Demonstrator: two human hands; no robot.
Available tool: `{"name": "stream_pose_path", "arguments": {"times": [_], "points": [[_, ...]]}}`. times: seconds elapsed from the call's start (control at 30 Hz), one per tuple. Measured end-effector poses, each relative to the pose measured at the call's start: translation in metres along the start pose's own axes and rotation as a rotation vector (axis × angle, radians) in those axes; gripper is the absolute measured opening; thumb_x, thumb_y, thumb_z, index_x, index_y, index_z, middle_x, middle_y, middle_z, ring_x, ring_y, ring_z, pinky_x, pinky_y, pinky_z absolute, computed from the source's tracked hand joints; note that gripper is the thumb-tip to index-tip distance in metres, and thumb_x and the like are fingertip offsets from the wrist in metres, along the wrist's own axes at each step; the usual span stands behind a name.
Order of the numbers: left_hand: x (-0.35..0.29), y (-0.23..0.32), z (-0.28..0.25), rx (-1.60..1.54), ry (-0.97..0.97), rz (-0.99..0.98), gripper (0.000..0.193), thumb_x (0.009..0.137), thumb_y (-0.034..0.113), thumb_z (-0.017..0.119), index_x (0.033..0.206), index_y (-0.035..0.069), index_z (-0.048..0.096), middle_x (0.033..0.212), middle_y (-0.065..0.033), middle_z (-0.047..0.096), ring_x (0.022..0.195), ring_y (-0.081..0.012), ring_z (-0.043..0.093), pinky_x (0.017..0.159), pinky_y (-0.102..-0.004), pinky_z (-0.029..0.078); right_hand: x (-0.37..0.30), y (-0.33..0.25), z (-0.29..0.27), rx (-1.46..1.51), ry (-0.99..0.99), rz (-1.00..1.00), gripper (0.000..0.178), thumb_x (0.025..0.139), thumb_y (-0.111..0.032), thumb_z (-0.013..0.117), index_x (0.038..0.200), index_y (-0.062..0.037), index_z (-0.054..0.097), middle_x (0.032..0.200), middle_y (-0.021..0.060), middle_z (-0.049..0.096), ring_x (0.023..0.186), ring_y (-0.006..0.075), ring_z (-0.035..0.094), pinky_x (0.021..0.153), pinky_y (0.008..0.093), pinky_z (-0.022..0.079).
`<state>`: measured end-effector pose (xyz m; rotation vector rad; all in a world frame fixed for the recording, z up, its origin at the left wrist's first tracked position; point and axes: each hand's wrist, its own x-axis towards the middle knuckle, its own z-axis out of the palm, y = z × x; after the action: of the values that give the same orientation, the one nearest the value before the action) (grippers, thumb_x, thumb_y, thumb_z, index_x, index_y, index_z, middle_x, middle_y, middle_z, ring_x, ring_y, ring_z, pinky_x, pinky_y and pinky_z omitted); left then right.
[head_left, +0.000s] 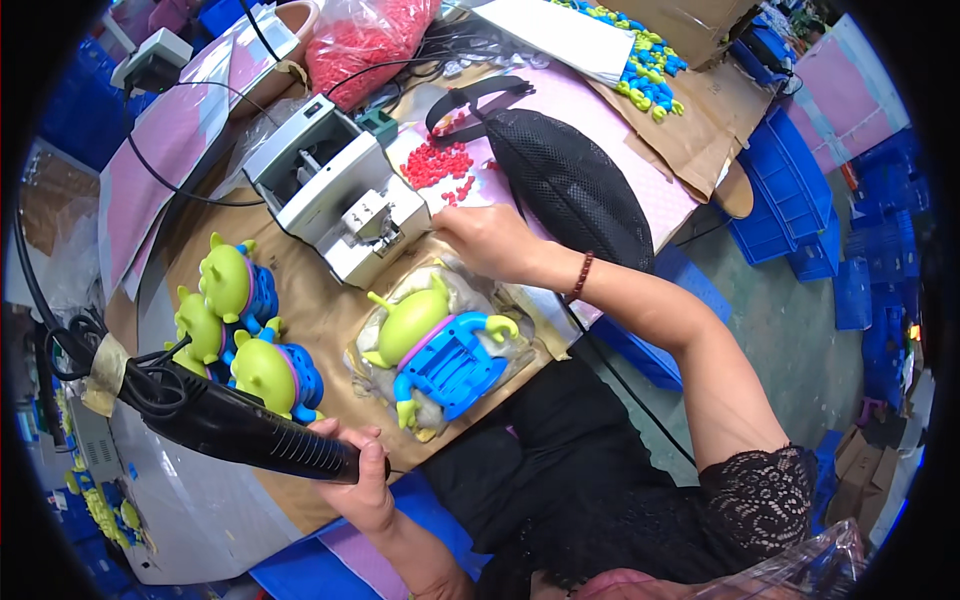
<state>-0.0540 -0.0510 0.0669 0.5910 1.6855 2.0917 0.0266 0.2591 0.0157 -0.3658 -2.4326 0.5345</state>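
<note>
While the left hand [362,470] is closing its fingers around a black ribbed power tool [255,432], the right hand [488,242] is bending its fingers inward beside the front corner of a white-and-metal machine [345,195]; whether those fingertips are pinching anything, I cannot tell. The tool is slanting across the lower left, its corded end pointing to the upper left and its gripped end toward the person's body. Between the two hands, a green-headed blue toy [440,348] is lying on a pale padded cradle [368,335] at the near side of the brown-covered table [345,300]. Its long axis is running diagonally, the head pointing away and to the left, the foot end toward the person's lap, and its hollowed blue back is facing upward. One arm is reaching out to the right, the other toward the near left. Similar toys [262,370] are standing clustered at the left, and red pieces [435,165] are lying scattered beyond the machine. Any lettering on the tool or machine is staying too small to read.
</note>
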Motion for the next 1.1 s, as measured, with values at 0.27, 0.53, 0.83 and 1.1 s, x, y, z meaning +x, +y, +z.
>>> {"name": "stream_pose_path", "arguments": {"times": [0.27,0.53,0.83,1.1], "points": [[0.001,-0.001,0.017,-0.017,-0.065,-0.072,0.053,0.077,0.001,0.076,0.121,0.0,0.048,0.081,-0.0063,0.061,0.081,-0.0177,0.06,0.083,-0.0347,0.05,-0.029,0.039,-0.016,-0.322,-0.404,-0.039,0.014,0.081,-0.012,0.059,0.092,-0.0046,0.059,0.079,0.0118,0.066,0.076,0.0318,0.068,0.061,0.0426,0.053],[0.001,0.007,0.024,-0.017,-0.033,-0.1,0.052,0.076,-0.003,0.076,0.12,0.0,0.049,0.082,-0.0064,0.062,0.082,-0.0171,0.061,0.083,-0.0323,0.05,-0.032,0.034,-0.024,-0.26,-0.52,-0.064,0.033,0.082,-0.006,0.057,0.114,-0.0006,0.058,0.088,0.0144,0.062,0.085,0.0318,0.065,0.071,0.041,0.054],[0.002,0.004,0.027,-0.056,-0.038,-0.081,0.053,0.076,-0.003,0.076,0.122,-0.001,0.049,0.082,-0.0063,0.061,0.082,-0.0176,0.062,0.083,-0.0327,0.051,-0.004,0.005,-0.037,-0.034,-0.064,-0.208,0.025,0.081,-0.004,0.06,0.106,-0.0041,0.061,0.082,0.0158,0.063,0.072,0.033,0.065,0.06,0.0408,0.053],[-0.002,0.003,0.02,-0.026,-0.041,-0.06,0.053,0.076,-0.003,0.077,0.121,0.0,0.049,0.081,-0.007,0.061,0.081,-0.0183,0.062,0.084,-0.0339,0.051,0.005,-0.005,0.012,-0.064,-0.077,0.075,0.011,0.089,-0.012,0.063,0.099,-0.0067,0.063,0.08,0.0145,0.068,0.07,0.0327,0.067,0.06,0.042,0.052]]}}
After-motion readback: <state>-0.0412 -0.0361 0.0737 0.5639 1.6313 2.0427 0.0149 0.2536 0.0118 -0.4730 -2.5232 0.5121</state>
